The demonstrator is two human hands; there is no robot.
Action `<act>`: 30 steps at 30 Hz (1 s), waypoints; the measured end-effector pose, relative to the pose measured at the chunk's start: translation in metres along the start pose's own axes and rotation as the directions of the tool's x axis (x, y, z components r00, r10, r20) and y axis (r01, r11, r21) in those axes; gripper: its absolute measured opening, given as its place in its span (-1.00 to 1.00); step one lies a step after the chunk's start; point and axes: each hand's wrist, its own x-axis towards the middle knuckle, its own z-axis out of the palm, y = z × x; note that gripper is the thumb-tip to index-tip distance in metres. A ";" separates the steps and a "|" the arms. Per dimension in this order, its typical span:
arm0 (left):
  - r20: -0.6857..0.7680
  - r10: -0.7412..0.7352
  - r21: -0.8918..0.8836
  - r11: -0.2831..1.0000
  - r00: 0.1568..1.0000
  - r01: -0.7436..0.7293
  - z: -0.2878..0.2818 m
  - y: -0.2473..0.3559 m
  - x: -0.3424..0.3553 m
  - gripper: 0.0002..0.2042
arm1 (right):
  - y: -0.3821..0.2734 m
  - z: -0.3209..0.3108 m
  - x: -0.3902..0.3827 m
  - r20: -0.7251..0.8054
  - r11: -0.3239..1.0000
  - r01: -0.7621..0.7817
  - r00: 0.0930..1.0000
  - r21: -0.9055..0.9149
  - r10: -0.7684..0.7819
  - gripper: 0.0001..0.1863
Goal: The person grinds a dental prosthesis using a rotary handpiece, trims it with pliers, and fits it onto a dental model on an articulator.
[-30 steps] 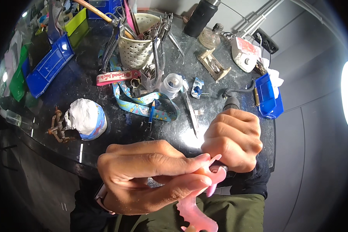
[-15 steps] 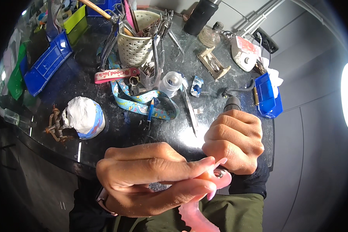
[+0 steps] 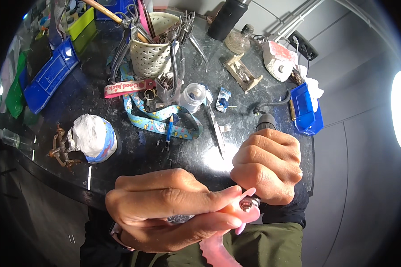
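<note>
Between the thumb and fingers of my left hand (image 3: 173, 209) is a pink, curved acrylic denture base (image 3: 218, 251). It has a scalloped edge and hangs down over my lap. My right hand (image 3: 269, 164) is wrapped round a dark rotary handpiece (image 3: 266, 121), whose corded grey end sticks out above the fist. The metal nose of the handpiece (image 3: 249, 204) emerges below and sits right at the pink piece, close to my left fingertips. Whether its bur touches the pink surface is hidden.
A white plaster block (image 3: 91, 135) stands at left beside a rusty metal frame (image 3: 60, 149). Farther back are a cream tool basket (image 3: 149, 58), a blue lanyard (image 3: 151, 122), a clear jar (image 3: 194, 98), tweezers (image 3: 217, 131), and a blue bin (image 3: 305, 109) at right.
Both hands have shifted slightly left in the picture, as has the whole bench. The metal nose of the handpiece shows more beside the pink denture base. Both grips stay the same.
</note>
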 end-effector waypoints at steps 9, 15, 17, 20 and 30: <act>0.006 0.037 -0.007 0.999 0.999 -0.037 0.001 0.000 0.000 -0.70 | -0.005 0.006 -0.002 -0.033 1.000 0.012 0.999 -0.017 -0.012 -0.85; -0.014 0.013 -0.037 0.999 1.000 -0.014 0.002 -0.002 -0.005 -0.69 | -0.005 0.006 -0.002 -0.062 0.999 0.002 0.998 -0.039 -0.004 -0.86; -0.011 -0.025 -0.076 0.997 1.000 0.024 0.002 -0.001 -0.004 -0.70 | -0.005 0.006 -0.003 -0.067 0.999 -0.011 0.998 -0.044 0.008 -0.86; 0.015 -0.024 -0.067 0.997 1.000 0.025 0.000 -0.002 -0.001 -0.71 | -0.004 0.007 -0.004 -0.055 0.999 -0.004 0.999 -0.043 0.002 -0.86; -0.005 -0.034 -0.070 0.997 0.999 0.033 0.002 -0.002 -0.003 -0.72 | -0.003 -0.002 0.000 -0.020 0.998 -0.032 0.999 -0.048 0.032 -0.78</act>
